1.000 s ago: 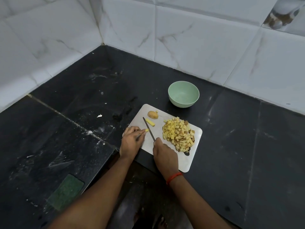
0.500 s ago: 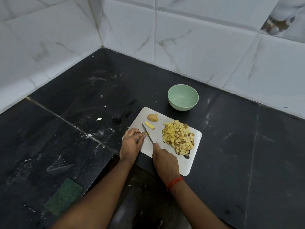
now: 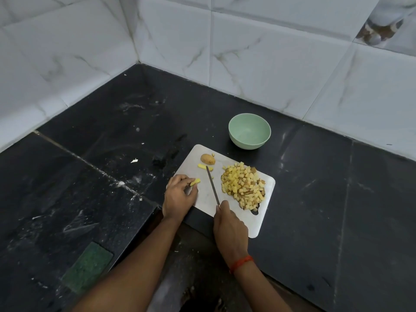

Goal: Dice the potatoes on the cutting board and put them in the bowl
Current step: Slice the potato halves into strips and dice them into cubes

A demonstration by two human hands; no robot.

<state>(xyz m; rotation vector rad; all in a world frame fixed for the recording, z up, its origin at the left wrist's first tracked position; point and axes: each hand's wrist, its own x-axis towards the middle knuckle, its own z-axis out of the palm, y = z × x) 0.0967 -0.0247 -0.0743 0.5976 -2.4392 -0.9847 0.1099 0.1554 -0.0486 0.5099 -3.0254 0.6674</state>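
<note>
The left hand [image 3: 180, 194] rests on the near left corner of the cutting board [image 3: 266, 212], its fingers curled and pinching a short potato strip [image 3: 195, 182] that sticks out past the fingertips. The right hand [image 3: 229, 226] is closed around the handle of a knife [image 3: 212, 185], and the handle is hidden inside the fist. The thin blade runs away from that hand across the board, passing between the left hand and a pile of diced potato [image 3: 243, 188] that lies just right of the blade. Beyond the left hand's fingers lie another strip [image 3: 205, 167] and a skin-on potato end [image 3: 207, 159]. The green bowl [image 3: 249, 131] stands on the black counter [image 3: 315, 199] past the board's far edge, well beyond both hands. A red thread [image 3: 240, 263] circles the right wrist. A green sponge [image 3: 87, 266] lies on the counter left of the left forearm.
</note>
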